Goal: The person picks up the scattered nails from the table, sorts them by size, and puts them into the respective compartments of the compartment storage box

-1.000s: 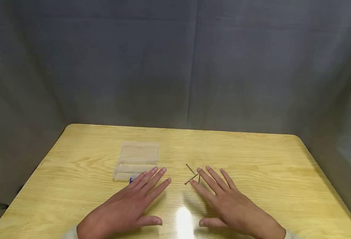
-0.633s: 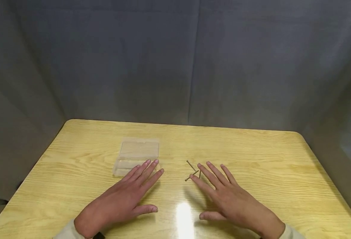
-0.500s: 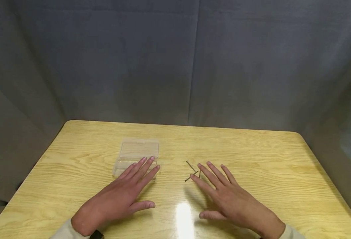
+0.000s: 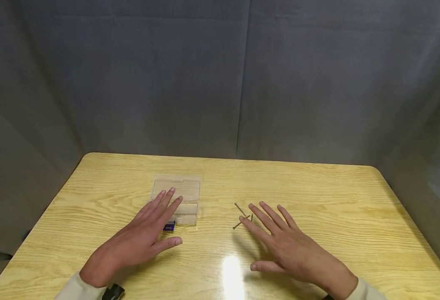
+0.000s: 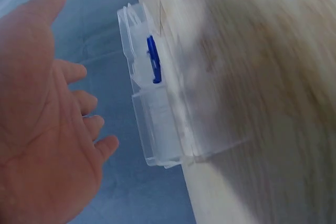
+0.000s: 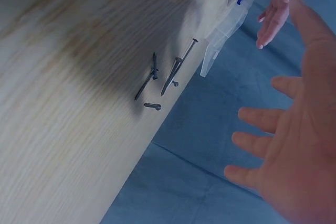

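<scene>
My left hand hovers over the left part of a clear plastic box with its lid laid back, fingers straight and thumb spread. A small blue piece shows at the box's near edge, in the left wrist view as a blue strip. Part of the box is hidden behind that hand. On the right, my right hand is held above the table with spread fingers, holding nothing. By its fingertips lie several nails, some hidden in the head view; the right wrist view shows these nails loosely scattered.
The wood-grain table has rounded far corners. A dark grey cloth hangs behind it and at the sides. A bright light reflection lies on the table between the hands.
My left hand has moved left and a little away from me, uncovering more of the box's right part; the blue piece shows again. My right hand has stayed almost still.
</scene>
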The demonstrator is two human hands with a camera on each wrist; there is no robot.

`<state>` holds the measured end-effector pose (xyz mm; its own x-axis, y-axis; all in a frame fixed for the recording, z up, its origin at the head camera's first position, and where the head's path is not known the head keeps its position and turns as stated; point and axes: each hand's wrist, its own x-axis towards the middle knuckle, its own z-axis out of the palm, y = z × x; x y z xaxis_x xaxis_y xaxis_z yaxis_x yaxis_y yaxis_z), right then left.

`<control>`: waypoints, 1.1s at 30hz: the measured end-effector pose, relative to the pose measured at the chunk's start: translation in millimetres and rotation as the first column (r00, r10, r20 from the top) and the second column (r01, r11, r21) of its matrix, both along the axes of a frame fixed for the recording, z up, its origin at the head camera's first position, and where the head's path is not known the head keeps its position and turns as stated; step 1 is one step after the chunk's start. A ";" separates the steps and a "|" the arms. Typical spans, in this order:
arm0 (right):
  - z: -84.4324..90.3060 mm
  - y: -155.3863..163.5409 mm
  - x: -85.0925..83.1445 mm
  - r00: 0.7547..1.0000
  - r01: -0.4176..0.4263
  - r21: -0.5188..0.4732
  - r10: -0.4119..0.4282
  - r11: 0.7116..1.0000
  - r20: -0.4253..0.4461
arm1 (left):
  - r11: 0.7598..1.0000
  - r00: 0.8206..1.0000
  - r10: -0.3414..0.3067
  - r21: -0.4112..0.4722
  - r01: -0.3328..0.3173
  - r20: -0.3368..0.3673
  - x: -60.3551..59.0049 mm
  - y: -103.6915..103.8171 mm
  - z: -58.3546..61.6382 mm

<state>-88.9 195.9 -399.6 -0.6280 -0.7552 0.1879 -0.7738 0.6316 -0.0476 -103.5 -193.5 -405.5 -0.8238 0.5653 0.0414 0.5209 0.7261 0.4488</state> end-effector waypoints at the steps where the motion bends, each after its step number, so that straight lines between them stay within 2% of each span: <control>1: 1.0 -0.1 0.0 1.000 0.003 0.002 -0.003 1.000 0.009 | 1.000 1.000 0.006 0.004 -0.006 0.002 -0.2 -1.4 -0.5; 5: 2.3 0.5 -1.6 1.000 -0.011 -0.002 0.011 1.000 -0.002 | 0.999 0.999 0.041 0.003 -0.041 0.010 -1.5 -8.4 -2.4; 11: 2.3 5.0 -5.7 0.994 -0.067 -0.041 0.063 0.997 -0.086 | 0.995 0.994 0.097 0.002 -0.097 -0.042 -4.0 -18.6 -0.2; 17: 3.4 9.9 -11.3 0.994 -0.080 -0.065 0.074 0.995 -0.083 | 0.984 0.981 0.168 0.082 -0.160 -0.099 -13.1 -27.3 0.1; 19: 3.0 11.3 -13.9 0.995 -0.073 -0.058 0.069 0.996 -0.070 | 0.975 0.974 0.202 0.116 -0.191 -0.098 -16.5 -30.3 -1.0; 23: 1.9 13.4 -20.0 0.998 -0.046 -0.061 0.043 0.997 -0.041 | 0.949 0.966 0.257 0.184 -0.256 0.016 -21.3 -37.3 -3.3; 27: 0.3 15.2 -26.0 0.999 -0.024 -0.074 0.021 0.997 -0.030 | 0.928 0.953 0.273 0.225 -0.298 0.134 -22.9 -42.7 -4.7; 33: -1.2 16.7 -33.3 0.997 -0.042 -0.073 0.036 0.996 -0.074 | 0.914 0.930 0.322 0.198 -0.355 0.180 -25.9 -44.1 -8.5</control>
